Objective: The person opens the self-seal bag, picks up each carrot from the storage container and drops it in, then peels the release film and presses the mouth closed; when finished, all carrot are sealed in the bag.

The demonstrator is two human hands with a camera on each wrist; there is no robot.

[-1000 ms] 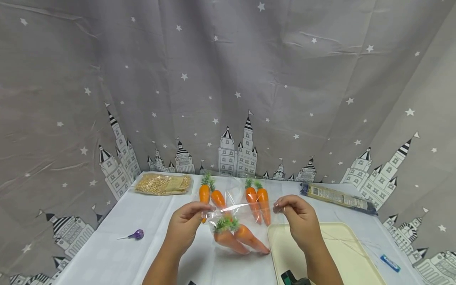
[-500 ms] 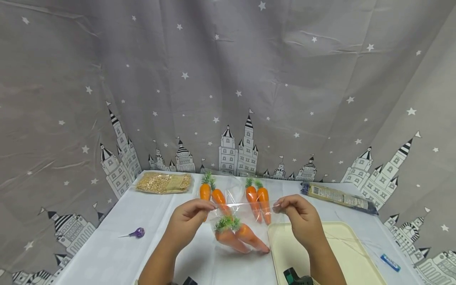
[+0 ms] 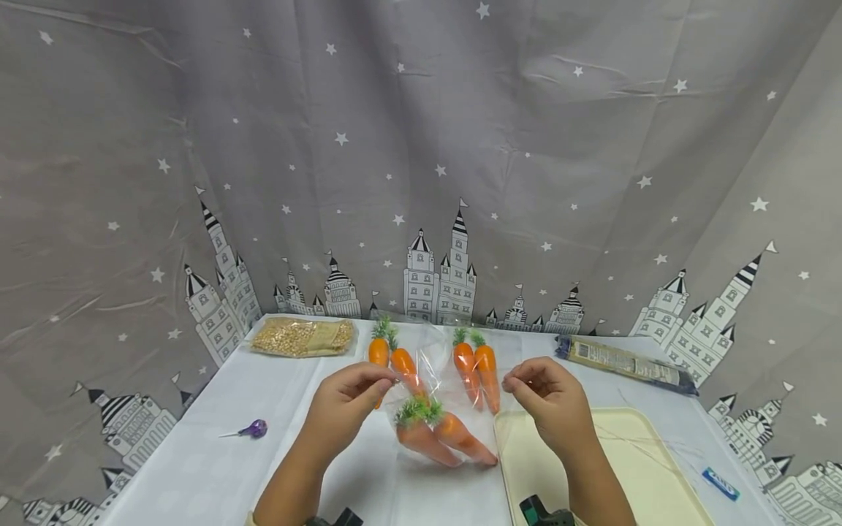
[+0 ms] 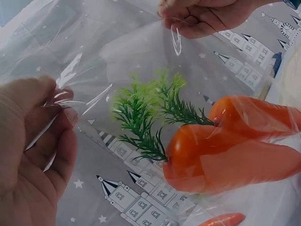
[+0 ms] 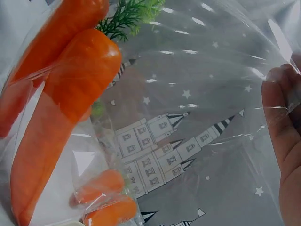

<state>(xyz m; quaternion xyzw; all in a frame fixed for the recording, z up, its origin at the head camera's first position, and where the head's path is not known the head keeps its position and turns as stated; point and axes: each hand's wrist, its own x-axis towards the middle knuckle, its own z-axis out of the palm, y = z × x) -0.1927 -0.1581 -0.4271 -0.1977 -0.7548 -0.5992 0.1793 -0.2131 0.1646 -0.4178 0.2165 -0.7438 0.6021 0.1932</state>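
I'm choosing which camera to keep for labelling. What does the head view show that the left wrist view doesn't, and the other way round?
Only the head view shows the white table, the cream plastic tray, the bag of yellow grains, the purple lollipop, and two more carrot pairs at the back.

Only the left wrist view shows the creased edge of the clear plastic bag pinched by the left hand.

Both show the right hand pinching the bag's other edge, and the two orange toy carrots with green tops inside.

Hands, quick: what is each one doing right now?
Left hand: pinches the clear bag of carrots.
Right hand: pinches the same bag's other edge.
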